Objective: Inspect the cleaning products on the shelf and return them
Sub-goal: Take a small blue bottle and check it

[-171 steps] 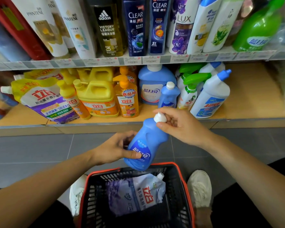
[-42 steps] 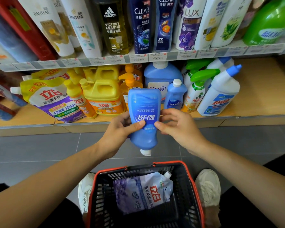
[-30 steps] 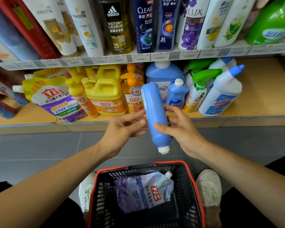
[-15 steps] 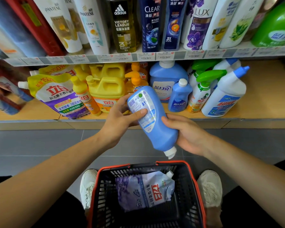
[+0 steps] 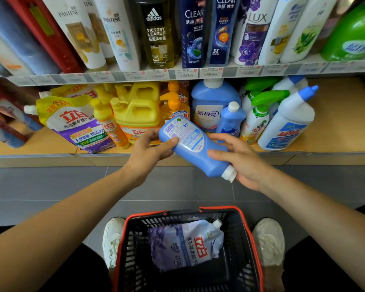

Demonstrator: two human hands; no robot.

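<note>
A blue detergent bottle [image 5: 195,147] with a white cap lies slanted in front of the lower shelf [image 5: 335,131], base up-left, cap down-right, back label facing me. My left hand [image 5: 150,152] grips its base end, thumb on the label. My right hand [image 5: 240,157] holds its neck end, the cap resting against the palm. On the shelf behind stand a small blue bottle [image 5: 231,121] and a large blue jug [image 5: 212,106] of the same brand.
Yellow jugs [image 5: 138,114], an orange pump bottle [image 5: 174,106], a refill pouch [image 5: 72,123] and spray bottles [image 5: 282,119] fill the lower shelf. Shampoo bottles [image 5: 192,30] line the upper shelf. Below my hands stands a red-rimmed basket [image 5: 251,239] holding a white pouch [image 5: 188,245].
The bottle was cap-up at first, was flipped cap-down and spun from front label to back label. In the last half second it tilted further, cap swinging right into my right palm.
</note>
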